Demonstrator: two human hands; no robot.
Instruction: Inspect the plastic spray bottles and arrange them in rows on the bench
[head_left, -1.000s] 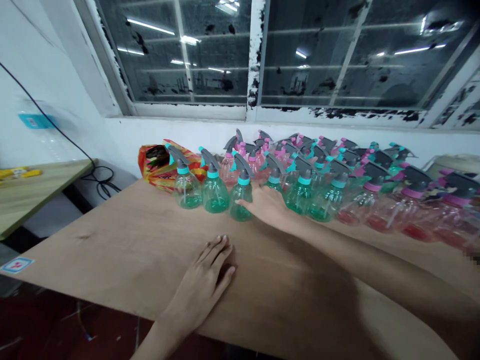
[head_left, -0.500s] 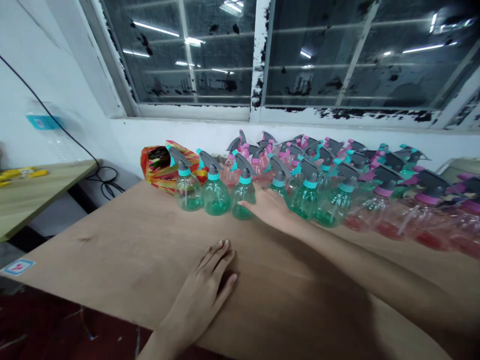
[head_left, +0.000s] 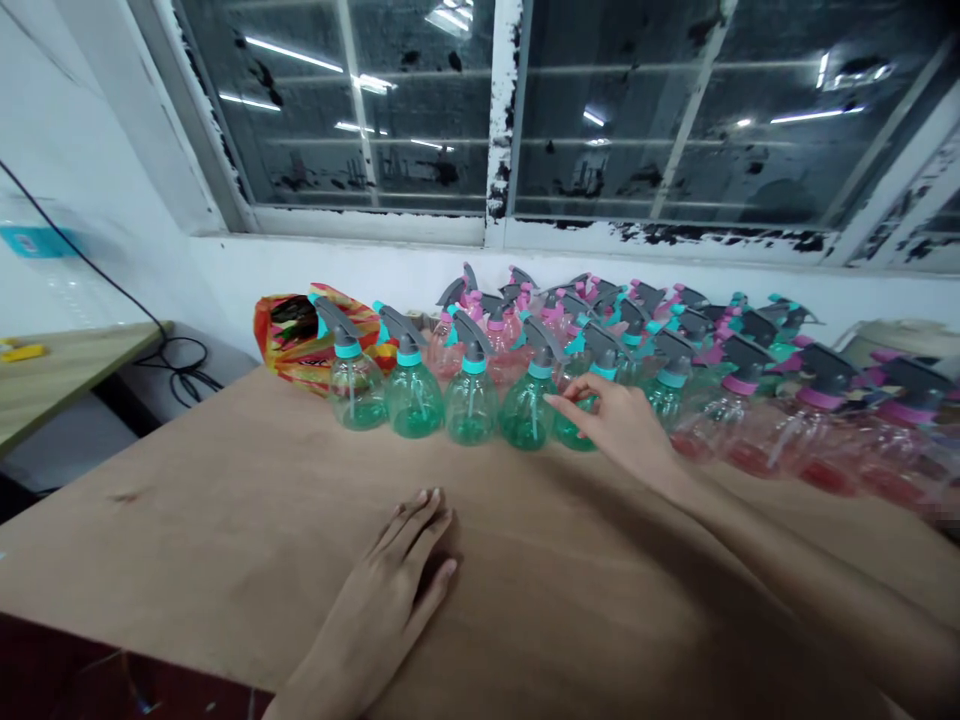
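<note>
My left hand [head_left: 394, 590] lies palm down on the brown tabletop [head_left: 225, 530], fingers stretched out and holding nothing. In front of the row of spray bottles hovers my right hand [head_left: 630, 430], its thumb and index finger a little apart. Those fingertips are close to a spray bottle with green liquid [head_left: 527, 415] and partly cover another green spray bottle [head_left: 574, 428]. I see nothing gripped in this hand; whether it touches a bottle is unclear. Further left stand more green spray bottles [head_left: 415, 400] with grey and turquoise trigger heads.
Pink-collared spray bottles with red liquid [head_left: 757, 435] continue the row to the right, with several more behind. A red and yellow bag [head_left: 300, 345] sits at the back left. Behind runs a white wall with a window [head_left: 360, 110]; a second table [head_left: 82, 360] stands left.
My right hand has moved right along the row, uncovering the third and fourth green bottles. My left hand stays on the table. The view has shifted slightly to the right.
</note>
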